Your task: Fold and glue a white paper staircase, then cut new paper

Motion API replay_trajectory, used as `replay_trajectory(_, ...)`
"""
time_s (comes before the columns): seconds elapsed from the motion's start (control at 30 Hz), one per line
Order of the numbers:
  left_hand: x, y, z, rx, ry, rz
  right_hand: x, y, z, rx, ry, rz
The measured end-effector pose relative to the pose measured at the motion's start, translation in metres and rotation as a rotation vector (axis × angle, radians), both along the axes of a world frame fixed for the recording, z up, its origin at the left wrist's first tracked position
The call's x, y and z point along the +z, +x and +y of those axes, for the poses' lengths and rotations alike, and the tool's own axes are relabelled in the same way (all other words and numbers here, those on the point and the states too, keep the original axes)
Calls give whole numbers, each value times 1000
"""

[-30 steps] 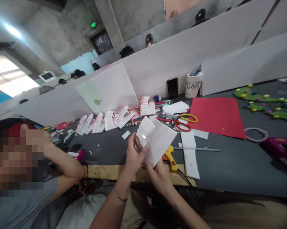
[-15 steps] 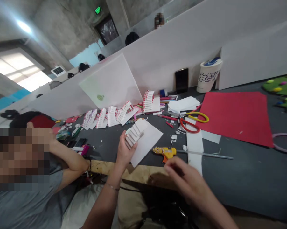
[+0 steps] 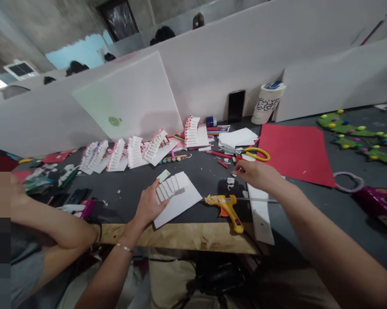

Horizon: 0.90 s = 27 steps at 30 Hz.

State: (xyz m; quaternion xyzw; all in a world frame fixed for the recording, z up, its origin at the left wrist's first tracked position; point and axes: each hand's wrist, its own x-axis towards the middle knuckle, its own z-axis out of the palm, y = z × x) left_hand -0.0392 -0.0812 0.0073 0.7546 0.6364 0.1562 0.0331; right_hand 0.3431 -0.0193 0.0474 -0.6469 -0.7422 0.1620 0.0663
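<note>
My left hand [image 3: 150, 204] holds a small white stepped paper model [image 3: 170, 188], like a little staircase, on a white card [image 3: 183, 199] that reaches out over the table's near edge. A pale green slip [image 3: 163, 175] shows behind its fingertips. My right hand [image 3: 256, 172] is stretched over the table with thumb and fingers pinched together, beside the scissors [image 3: 258, 153] and white paper scraps [image 3: 231, 181]. It covers most of the scissors' red handle; what its fingertips hold cannot be made out. A yellow hot glue gun [image 3: 224, 201] lies between my hands.
Several finished-looking white stair models [image 3: 135, 151] stand in a row at the back left. A phone [image 3: 236, 106] and a paper cup [image 3: 268, 103] stand against the partition. Red sheet [image 3: 293, 152] and purple device [image 3: 378, 204] lie right. A co-worker's arm [image 3: 58, 210] rests at left.
My right hand has moved from near the glue gun, forward to the scissors and scraps, its fingers pinching now. My left hand still holds the stepped model. The view has turned right.
</note>
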Motion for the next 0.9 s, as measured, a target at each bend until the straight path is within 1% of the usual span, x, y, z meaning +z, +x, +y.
replay_trajectory(0.1, -8, -5, 2, -14, -26, 5, -3, -11, 27, -5, 15, -157)
replay_trajectory(0.2, -11, -3, 2, -19, -85, 3, -11, -27, 45, 17, -5, -236)
replay_trajectory(0.3, -9, -2, 0, -15, -159, 3, -21, -39, 57, 25, -65, -276)
replay_trajectory(0.43, -1, -3, -2, -17, -207, -6, -35, -38, 69, 49, -25, -241)
replay_trajectory(0.53, 7, 4, 3, -26, -181, -4, -40, -33, 72, 45, 40, -163)
replay_trajectory(0.63, 16, 23, 17, -114, -197, 0, -35, -37, 68, 40, 124, 14)
replay_trajectory(0.7, 21, 36, 29, -176, -241, 27, -28, -46, 61, 70, 91, 215)
replay_trajectory(0.77, 25, 43, 37, -197, -296, 84, -21, -54, 53, 109, 5, 409)
replay_trajectory(0.8, 26, 43, 39, -192, -316, 113, -17, -57, 48, 120, -28, 471)
replay_trajectory(0.83, 26, 40, 38, -180, -326, 135, -15, -59, 43, 132, -48, 503)
replay_trajectory(0.9, 24, 30, 31, -128, -322, 148, -14, -58, 32, 163, -53, 492)
